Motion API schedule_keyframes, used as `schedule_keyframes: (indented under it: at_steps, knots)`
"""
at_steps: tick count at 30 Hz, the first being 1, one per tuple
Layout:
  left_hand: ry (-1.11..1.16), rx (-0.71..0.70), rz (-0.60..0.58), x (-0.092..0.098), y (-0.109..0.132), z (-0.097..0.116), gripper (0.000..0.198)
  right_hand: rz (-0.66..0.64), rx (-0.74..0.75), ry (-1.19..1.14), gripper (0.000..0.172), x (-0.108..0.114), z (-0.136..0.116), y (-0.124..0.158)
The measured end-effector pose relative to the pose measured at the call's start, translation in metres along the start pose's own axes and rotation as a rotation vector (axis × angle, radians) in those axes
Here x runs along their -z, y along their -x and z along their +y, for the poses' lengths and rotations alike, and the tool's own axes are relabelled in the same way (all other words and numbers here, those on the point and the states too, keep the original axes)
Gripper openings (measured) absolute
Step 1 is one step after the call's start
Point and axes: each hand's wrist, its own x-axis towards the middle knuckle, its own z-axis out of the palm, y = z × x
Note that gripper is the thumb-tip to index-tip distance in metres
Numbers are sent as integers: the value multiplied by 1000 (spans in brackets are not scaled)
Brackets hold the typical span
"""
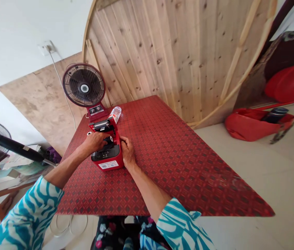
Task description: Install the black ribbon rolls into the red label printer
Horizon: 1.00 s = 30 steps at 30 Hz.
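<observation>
The red label printer (107,158) stands at 12 o'clock on the desk (178,166), lid up; the left hand (93,143) pinches a dark roll (108,141) over its open bay, while the right hand (128,151) lies loosely open against its side.

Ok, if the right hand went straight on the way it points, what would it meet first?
The red side of the open label printer, which the right hand seems to touch, though depth is unclear here.

The label printer (119,156) is bright red with a black top. The tabletop (178,163) has a red and dark diamond pattern, and the sleeves (24,215) have wavy teal and white stripes.
</observation>
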Motion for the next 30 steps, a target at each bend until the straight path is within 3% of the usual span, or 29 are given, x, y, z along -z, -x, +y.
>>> schedule_keyframes:
  at_steps: [9, 12, 15, 20, 27, 30]
  knots:
    - [280, -172, -152, -15, -29, -8, 25, -6, -13, -27, 30, 0, 0, 1]
    - [461, -221, -85, -14, -16, -18, 23, 0, -11, -25, 29, 0, -1, 2]
    - [664, -223, 34, -13, 11, -25, 34, -12, -17, -25, 31, 0, -3, 2]
    - [670, -248, 23, -18, 42, -20, 41, -30, -27, 25, 36, 3, -7, 3]
    - [928, -133, -17, -28, 30, -22, 38, -21, -13, 10, 30, 5, -6, 3]
    - [1031, -110, -86, -28, 24, -25, 36, -12, -23, -3, 29, 4, -4, 3]
